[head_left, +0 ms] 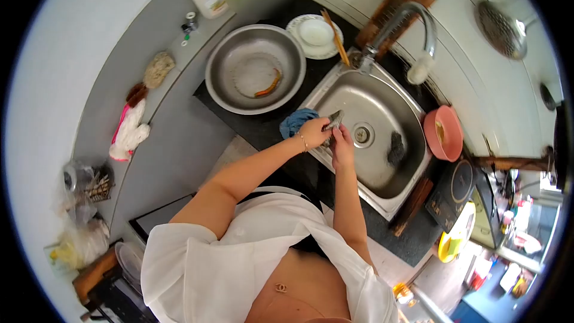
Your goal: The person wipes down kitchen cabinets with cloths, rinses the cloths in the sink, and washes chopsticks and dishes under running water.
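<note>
Blk counter w/ stainless sink; L hand & R hand both pinching small grey item at sink edge, blue cloth beside L.

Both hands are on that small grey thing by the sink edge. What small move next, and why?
I'd probably shift the small grey item farther over the sink: the left hand and right hand hold it near the rim, so drips might miss the basin.

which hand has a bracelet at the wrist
The left hand: a thin bracelet circles its wrist, while the right hand shows a bare wrist.
</note>
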Action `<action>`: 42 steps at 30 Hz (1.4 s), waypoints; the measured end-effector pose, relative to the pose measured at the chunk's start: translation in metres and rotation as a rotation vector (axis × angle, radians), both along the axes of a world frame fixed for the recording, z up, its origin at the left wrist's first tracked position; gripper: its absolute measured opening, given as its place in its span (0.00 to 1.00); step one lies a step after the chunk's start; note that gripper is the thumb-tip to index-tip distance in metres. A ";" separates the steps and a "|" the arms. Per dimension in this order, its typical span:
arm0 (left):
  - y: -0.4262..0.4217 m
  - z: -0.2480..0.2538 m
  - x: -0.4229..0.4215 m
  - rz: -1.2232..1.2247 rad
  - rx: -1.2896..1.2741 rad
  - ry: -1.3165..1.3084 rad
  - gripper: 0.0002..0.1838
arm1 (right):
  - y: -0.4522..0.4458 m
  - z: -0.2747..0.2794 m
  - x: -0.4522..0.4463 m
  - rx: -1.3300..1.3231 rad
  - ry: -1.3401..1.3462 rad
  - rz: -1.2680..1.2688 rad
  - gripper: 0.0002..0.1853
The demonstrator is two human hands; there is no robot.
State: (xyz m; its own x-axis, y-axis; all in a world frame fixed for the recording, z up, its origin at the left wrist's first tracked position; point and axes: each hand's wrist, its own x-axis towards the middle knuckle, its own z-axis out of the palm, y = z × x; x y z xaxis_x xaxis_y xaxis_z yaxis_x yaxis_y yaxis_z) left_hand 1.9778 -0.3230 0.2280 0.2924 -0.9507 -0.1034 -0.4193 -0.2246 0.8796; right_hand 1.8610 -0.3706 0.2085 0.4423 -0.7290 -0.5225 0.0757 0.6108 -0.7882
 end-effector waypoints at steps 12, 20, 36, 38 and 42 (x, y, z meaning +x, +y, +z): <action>0.081 0.104 0.181 0.557 -0.236 0.368 0.18 | -0.012 0.016 -0.008 -0.055 -0.176 0.042 0.20; 0.108 0.096 0.303 0.747 -0.066 0.218 0.13 | 0.004 -0.011 -0.035 0.049 -0.118 0.038 0.22; 0.066 0.096 0.366 0.520 0.155 0.291 0.15 | 0.017 -0.022 -0.058 0.139 0.000 -0.096 0.17; 0.073 0.073 0.361 0.596 0.238 0.241 0.17 | 0.020 -0.026 -0.058 0.146 0.003 -0.102 0.17; 0.095 0.022 0.336 0.800 0.392 -0.041 0.18 | 0.016 -0.023 -0.051 0.139 0.124 -0.089 0.17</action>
